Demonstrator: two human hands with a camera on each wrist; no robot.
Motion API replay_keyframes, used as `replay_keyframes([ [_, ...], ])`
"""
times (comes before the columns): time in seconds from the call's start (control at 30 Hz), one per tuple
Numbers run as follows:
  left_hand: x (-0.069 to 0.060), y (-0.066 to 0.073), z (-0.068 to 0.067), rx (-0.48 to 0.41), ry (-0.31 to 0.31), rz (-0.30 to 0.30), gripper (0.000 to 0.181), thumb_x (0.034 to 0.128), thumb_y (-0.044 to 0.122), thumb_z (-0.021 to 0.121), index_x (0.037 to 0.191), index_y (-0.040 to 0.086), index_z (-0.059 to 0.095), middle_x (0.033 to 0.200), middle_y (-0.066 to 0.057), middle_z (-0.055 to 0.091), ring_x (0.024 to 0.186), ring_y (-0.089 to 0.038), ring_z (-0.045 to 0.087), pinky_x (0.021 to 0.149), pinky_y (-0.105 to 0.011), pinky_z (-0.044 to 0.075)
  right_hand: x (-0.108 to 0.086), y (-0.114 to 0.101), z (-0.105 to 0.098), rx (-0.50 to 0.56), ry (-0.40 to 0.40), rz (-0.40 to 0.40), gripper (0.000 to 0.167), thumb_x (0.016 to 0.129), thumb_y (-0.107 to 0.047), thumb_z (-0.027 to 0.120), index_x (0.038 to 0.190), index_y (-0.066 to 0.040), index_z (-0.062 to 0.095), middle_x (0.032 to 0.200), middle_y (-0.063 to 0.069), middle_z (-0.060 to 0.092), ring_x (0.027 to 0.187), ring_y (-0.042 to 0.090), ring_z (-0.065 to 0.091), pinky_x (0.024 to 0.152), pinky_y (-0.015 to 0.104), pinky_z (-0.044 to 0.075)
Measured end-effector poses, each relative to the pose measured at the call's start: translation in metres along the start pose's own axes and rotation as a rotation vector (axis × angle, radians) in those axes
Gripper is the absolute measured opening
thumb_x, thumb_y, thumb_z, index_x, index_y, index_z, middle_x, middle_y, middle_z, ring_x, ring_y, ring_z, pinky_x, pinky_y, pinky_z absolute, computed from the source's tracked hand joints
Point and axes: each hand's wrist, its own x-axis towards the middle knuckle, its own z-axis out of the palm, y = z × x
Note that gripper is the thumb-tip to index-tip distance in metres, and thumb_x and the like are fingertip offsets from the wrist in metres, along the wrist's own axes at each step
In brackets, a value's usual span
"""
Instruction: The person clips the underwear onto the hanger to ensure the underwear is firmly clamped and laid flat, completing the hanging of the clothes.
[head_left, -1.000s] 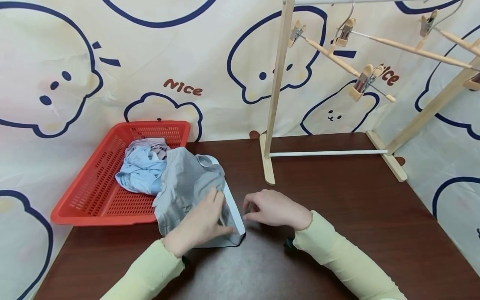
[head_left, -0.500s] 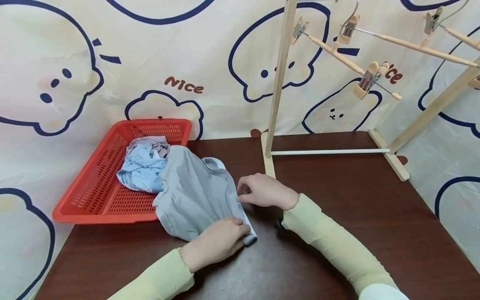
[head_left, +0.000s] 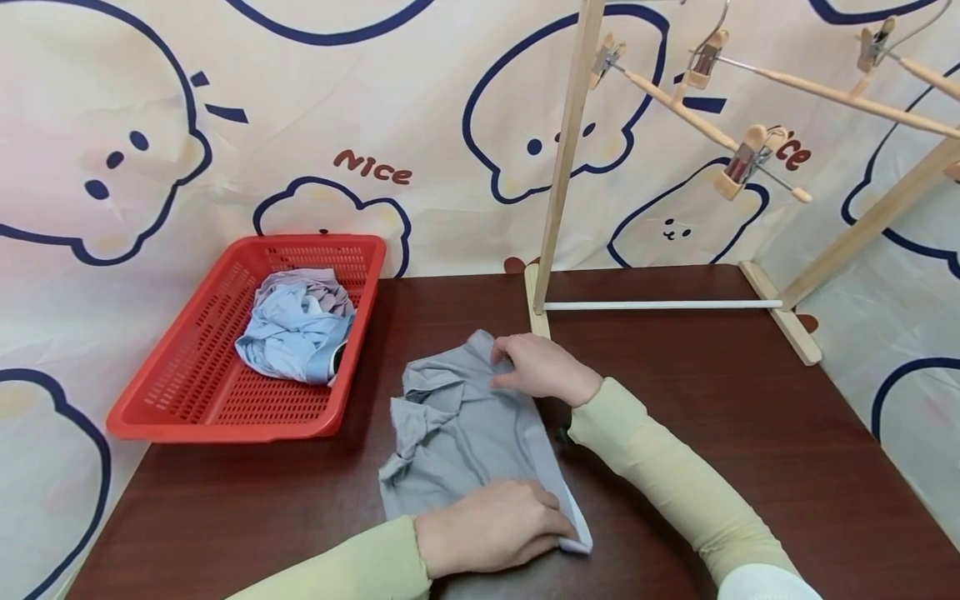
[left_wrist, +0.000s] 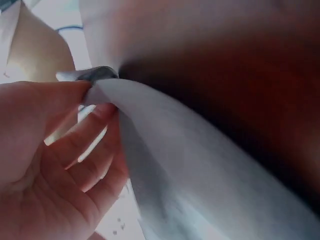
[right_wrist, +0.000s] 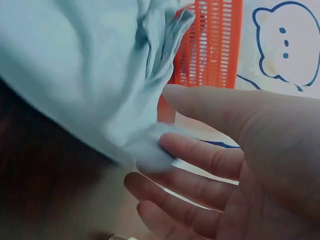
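A grey garment with a paler band along its right edge lies on the table, its left side bunched in folds. My left hand is at its near end; in the left wrist view, the thumb and fingers of this left hand pinch the band's corner. My right hand is at the far corner. In the right wrist view, the fingers of the right hand touch the garment's tip, which is blurred, and the thumb stands apart from them.
A red plastic basket stands at the left, with light blue clothing and mauve clothing inside. At the back right is a wooden rack, with clip hangers hanging from it.
The grey garment has come off the basket onto the table, moving right and nearer. My left hand has moved right and nearer with it; the right hand has shifted slightly to the far corner.
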Motion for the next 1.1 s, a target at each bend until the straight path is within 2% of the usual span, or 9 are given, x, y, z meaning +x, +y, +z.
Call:
replay_keyframes([
  [0.13,0.010,0.010,0.004,-0.057,-0.050,0.068,0.026,0.1003,0.024,0.067,0.126,0.027,0.072,0.110,0.019,0.068,0.104,0.005,0.058,0.091,-0.012,0.042,0.000,0.006,-0.001,0.041,0.050,0.053,0.031,0.089,-0.016,0.078,0.113,-0.008,0.058,0.091,0.004,0.062,0.076,0.019,0.058,0.072,0.034,0.049],
  [0.27,0.012,0.009,-0.001,-0.097,-0.054,0.009,0.032,0.1010,0.029,0.066,0.132,0.023,0.067,0.118,0.017,0.067,0.107,0.004,0.058,0.091,-0.013,0.044,-0.003,0.015,-0.004,0.064,0.096,0.092,0.039,0.091,-0.004,0.068,0.129,-0.004,0.057,0.098,0.009,0.064,0.083,0.023,0.060,0.075,0.037,0.050],
  [0.37,0.007,-0.005,-0.009,-0.033,0.028,-0.108,0.029,0.0988,0.033,0.068,0.125,0.020,0.070,0.113,0.012,0.066,0.103,-0.002,0.062,0.087,-0.020,0.049,-0.004,0.023,-0.006,0.051,0.124,0.089,0.038,0.092,-0.004,0.067,0.129,-0.004,0.063,0.100,0.008,0.066,0.086,0.022,0.061,0.076,0.037,0.051],
  [0.5,-0.004,-0.034,-0.016,0.084,0.146,-0.378,0.027,0.0936,0.044,0.072,0.104,0.020,0.073,0.099,0.007,0.065,0.091,-0.013,0.064,0.076,-0.031,0.053,-0.005,0.035,-0.007,0.065,0.155,0.094,0.021,0.091,-0.006,0.070,0.112,-0.007,0.072,0.088,0.003,0.066,0.076,0.019,0.060,0.069,0.035,0.051],
  [0.6,-0.015,-0.054,-0.016,0.151,0.164,-0.610,0.040,0.0857,0.058,0.075,0.085,0.019,0.066,0.084,0.005,0.060,0.080,-0.018,0.062,0.065,-0.035,0.052,-0.006,0.041,-0.006,0.098,0.166,0.099,0.011,0.092,-0.008,0.072,0.103,-0.008,0.072,0.083,0.001,0.065,0.070,0.018,0.058,0.066,0.034,0.050],
  [0.7,-0.026,-0.068,-0.015,0.208,0.135,-0.786,0.053,0.0779,0.066,0.078,0.081,0.016,0.062,0.076,0.001,0.055,0.072,-0.021,0.060,0.057,-0.037,0.051,-0.008,0.046,-0.005,0.125,0.179,0.080,0.006,0.092,-0.009,0.072,0.097,-0.007,0.071,0.084,0.002,0.066,0.070,0.017,0.058,0.066,0.034,0.050],
  [0.8,-0.033,-0.078,-0.014,0.221,0.082,-0.903,0.062,0.0770,0.068,0.077,0.088,0.008,0.066,0.078,-0.005,0.057,0.071,-0.025,0.061,0.055,-0.040,0.052,-0.012,0.050,-0.006,0.148,0.214,0.069,0.002,0.090,-0.007,0.069,0.090,-0.007,0.067,0.083,0.002,0.064,0.069,0.017,0.058,0.064,0.034,0.049],
  [0.9,-0.039,-0.087,-0.017,0.146,0.055,-1.000,0.063,0.0817,0.062,0.077,0.098,0.002,0.065,0.084,-0.010,0.058,0.074,-0.028,0.062,0.056,-0.043,0.054,-0.016,0.056,-0.010,0.196,0.252,0.085,0.009,0.089,-0.007,0.067,0.082,-0.009,0.061,0.075,0.002,0.059,0.063,0.017,0.054,0.059,0.034,0.045],
  [1.1,-0.051,-0.108,-0.030,-0.041,0.128,-1.089,0.027,0.0942,0.018,0.071,0.105,0.000,0.053,0.071,-0.009,0.053,0.061,-0.029,0.061,0.054,-0.044,0.052,-0.024,0.069,-0.017,0.275,0.324,0.162,0.013,0.093,-0.013,0.065,0.083,-0.009,0.059,0.071,0.005,0.058,0.060,0.020,0.051,0.057,0.034,0.043],
])
